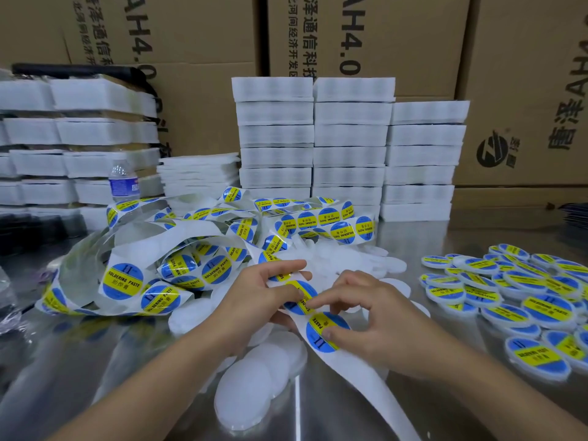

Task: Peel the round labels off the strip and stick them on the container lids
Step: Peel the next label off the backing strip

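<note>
A long white backing strip (353,370) carrying round blue-and-yellow "soldering paste" labels runs from the tangled heap (178,249) to the table's front edge. My left hand (257,297) grips the strip from the left, thumb on a label (300,299). My right hand (375,316) pinches the edge of that label with its fingertips, and its thumb rests on the neighbouring label (326,332). Plain white round lids (254,380) lie under and in front of my hands. Labelled lids (521,300) are spread at the right.
Stacks of white foam trays (346,144) stand behind the heap and at the back left (73,138). A water bottle (123,183) stands left of centre. Cardboard boxes (525,90) form the back wall. More white lids (381,262) lie beyond my hands on the shiny metal table (95,361).
</note>
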`<state>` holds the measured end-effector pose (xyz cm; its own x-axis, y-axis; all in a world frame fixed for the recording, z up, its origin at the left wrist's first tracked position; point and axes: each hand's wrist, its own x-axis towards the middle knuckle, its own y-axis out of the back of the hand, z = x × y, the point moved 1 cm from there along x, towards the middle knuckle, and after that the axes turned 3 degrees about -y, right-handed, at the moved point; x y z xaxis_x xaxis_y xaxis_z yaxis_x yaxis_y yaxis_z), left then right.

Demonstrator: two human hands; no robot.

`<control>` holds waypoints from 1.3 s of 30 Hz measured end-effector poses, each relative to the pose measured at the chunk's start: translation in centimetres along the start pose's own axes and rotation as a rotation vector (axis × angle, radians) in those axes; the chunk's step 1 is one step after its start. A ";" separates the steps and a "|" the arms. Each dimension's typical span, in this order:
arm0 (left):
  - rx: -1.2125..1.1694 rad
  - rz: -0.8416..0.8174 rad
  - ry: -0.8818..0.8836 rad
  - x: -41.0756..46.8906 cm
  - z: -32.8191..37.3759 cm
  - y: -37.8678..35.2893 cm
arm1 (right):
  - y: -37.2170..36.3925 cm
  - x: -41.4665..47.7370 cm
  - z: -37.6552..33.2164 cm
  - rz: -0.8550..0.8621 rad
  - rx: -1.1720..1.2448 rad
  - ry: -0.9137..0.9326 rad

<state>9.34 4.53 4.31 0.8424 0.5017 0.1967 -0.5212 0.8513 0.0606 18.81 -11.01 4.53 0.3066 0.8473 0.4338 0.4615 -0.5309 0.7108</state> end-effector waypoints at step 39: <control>0.049 0.053 0.031 0.4 -0.1 0.3 | 0.2 -0.3 -0.3 0.162 -0.145 0.107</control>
<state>9.51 4.96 4.32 0.8169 0.5510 0.1705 -0.5706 0.8153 0.0988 18.52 -11.37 4.67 0.2736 0.7524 0.5993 0.2869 -0.6585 0.6958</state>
